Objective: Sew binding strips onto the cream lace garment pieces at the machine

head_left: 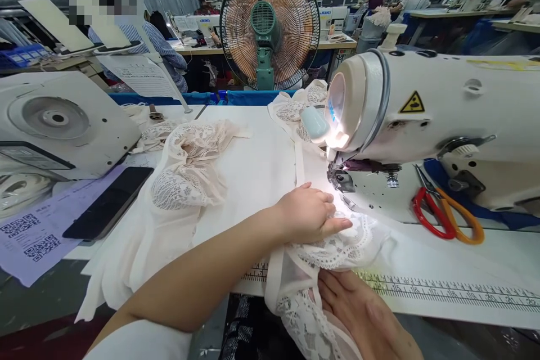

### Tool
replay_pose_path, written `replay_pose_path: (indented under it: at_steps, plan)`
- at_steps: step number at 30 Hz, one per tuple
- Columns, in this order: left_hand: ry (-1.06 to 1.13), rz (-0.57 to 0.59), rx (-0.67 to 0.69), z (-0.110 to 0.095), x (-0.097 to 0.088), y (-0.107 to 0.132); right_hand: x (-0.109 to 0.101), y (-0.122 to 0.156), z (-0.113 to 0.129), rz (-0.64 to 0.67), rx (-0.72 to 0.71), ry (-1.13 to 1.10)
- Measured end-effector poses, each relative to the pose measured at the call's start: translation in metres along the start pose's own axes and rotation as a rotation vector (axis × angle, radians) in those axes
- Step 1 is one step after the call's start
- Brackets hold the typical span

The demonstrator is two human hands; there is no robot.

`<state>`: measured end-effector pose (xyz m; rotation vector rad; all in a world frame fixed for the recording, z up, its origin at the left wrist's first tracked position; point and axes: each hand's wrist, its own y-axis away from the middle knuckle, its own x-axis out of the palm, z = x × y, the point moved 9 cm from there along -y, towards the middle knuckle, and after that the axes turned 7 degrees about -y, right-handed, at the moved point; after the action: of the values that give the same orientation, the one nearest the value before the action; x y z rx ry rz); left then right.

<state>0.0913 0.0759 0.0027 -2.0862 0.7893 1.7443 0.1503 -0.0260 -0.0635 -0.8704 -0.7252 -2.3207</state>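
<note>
A cream lace bra (350, 239) lies partly on the sewing machine bed, with a cup and band hanging over the table's front edge. My left hand (310, 214) rests on top of it, palm down with fingers laid out flat, just in front of the presser foot (341, 180). At the front edge my right hand (367, 312) holds the bra from below; its fingertips are tucked behind the lace. More pale fabric runs back beside the lit needle area of the white sewing machine (439, 107).
Red-and-orange-handled scissors (447, 214) lie right of the needle. Several stacked cream bras (177, 197) sit at left, beside a black phone (109, 202) and a printed sheet (37, 236). A ruler strip (447, 289) runs along the front edge. A large fan (270, 22) stands behind.
</note>
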Motion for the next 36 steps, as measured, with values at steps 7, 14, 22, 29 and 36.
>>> replay_pose_path:
  at_steps: [7, 14, 22, 29, 36]
  plan:
    - [-0.087, -0.003, -0.043, 0.006, 0.001, -0.006, 0.011, -0.016, 0.002, 0.014, -0.035, -0.254]
    - [-0.192, 0.027, -0.084, 0.003, 0.007, -0.012, 0.013, -0.026, -0.001, 0.194, -0.101, -0.318]
    - [-0.302, 0.011, -0.045, 0.004, 0.003, -0.015, 0.015, -0.033, 0.006, 0.148, -0.179, -0.285]
    - [-0.411, -0.011, -0.069, 0.016, -0.01, -0.02, 0.012, -0.072, 0.0, 0.194, -0.16, -0.14]
    - [-0.489, -0.013, -0.105, 0.009, -0.019, -0.022, 0.002, -0.091, -0.014, 0.174, -0.115, -0.001]
